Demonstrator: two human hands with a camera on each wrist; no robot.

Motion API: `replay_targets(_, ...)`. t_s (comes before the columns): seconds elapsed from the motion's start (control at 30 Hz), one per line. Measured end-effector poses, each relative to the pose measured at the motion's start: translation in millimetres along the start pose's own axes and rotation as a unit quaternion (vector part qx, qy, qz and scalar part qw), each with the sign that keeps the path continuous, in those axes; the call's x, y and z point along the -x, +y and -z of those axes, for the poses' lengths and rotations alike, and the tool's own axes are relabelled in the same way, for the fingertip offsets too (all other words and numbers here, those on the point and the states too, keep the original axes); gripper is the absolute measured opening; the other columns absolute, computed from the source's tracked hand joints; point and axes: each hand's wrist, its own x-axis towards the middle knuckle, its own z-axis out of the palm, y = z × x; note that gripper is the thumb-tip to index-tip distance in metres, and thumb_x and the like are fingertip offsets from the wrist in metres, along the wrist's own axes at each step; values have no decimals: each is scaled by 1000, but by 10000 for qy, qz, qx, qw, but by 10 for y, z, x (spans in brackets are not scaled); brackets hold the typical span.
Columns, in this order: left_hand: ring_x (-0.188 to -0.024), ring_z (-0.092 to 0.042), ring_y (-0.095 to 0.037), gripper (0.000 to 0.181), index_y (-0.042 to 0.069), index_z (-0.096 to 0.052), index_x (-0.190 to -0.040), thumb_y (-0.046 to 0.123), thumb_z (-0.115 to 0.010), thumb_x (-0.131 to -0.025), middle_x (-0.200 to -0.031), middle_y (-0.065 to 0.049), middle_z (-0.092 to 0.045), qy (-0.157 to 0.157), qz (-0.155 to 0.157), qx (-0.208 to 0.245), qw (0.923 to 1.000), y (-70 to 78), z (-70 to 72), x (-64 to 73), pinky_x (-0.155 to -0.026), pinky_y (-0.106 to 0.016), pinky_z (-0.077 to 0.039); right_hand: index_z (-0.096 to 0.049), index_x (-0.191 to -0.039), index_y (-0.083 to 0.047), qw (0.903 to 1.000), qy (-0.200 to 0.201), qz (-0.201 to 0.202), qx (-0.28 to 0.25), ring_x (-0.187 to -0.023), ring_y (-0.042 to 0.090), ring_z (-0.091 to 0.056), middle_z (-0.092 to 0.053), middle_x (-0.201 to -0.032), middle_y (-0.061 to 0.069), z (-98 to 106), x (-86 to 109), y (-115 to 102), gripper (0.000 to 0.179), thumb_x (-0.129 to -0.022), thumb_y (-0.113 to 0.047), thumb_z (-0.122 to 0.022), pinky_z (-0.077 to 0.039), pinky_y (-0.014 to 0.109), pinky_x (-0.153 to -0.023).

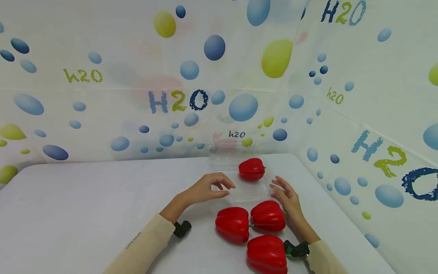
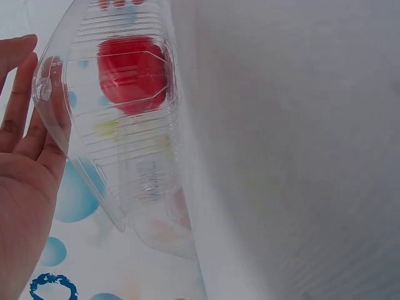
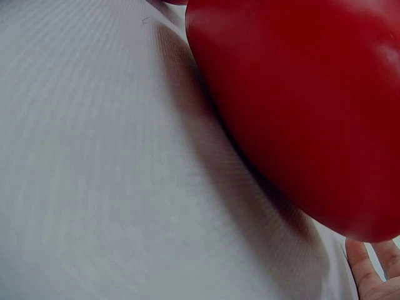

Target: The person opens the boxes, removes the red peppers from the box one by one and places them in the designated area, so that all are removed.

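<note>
A clear plastic clamshell box (image 1: pixel 239 193) stands on the table with its lid raised at the back, and one red bell pepper (image 1: pixel 251 169) lies inside it. My left hand (image 1: pixel 208 187) is at the box's left side, fingers loosely bent with nothing between them. In the left wrist view its fingers (image 2: pixel 22 119) are beside the clear wall; whether they touch it I cannot tell. On the box's right side is my right hand (image 1: pixel 287 198), fingers relaxed and holding nothing. Several red bell peppers (image 1: pixel 232 225) lie in front of the box; one bell pepper (image 3: pixel 300 112) fills much of the right wrist view.
The white table (image 1: pixel 85 213) reaches to a back wall sheet (image 1: pixel 119 114) printed with bubbles and lettering. Another printed sheet (image 1: pixel 359 95) closes off the right side. Two bell peppers, a nearer one (image 1: pixel 267 254) and one (image 1: pixel 268 216) behind it, lie by the right forearm.
</note>
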Motion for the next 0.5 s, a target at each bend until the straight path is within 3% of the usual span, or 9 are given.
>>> replay_targets(0.2,-110,-58,-39,29,3,-64,-118,6,-69,-90,-118,-19,-64,29,227,59,9997,10,-10,-26,-98,-54,-46,-35,-149,-7,9999,2,39,-97,-111,2,-60,-45,-144,22,6,-2,-8,55,-99,-17,-55,-52,19,-86)
replay_targets(0.5,-116,-54,-34,35,3,-62,-123,8,-69,-89,-124,-14,-61,118,484,-25,9988,16,-36,-95,-102,-51,-45,-35,-150,-8,9999,-80,-12,-120,-111,1,-59,-45,-144,22,17,16,-56,54,-100,-16,-54,-52,19,-87)
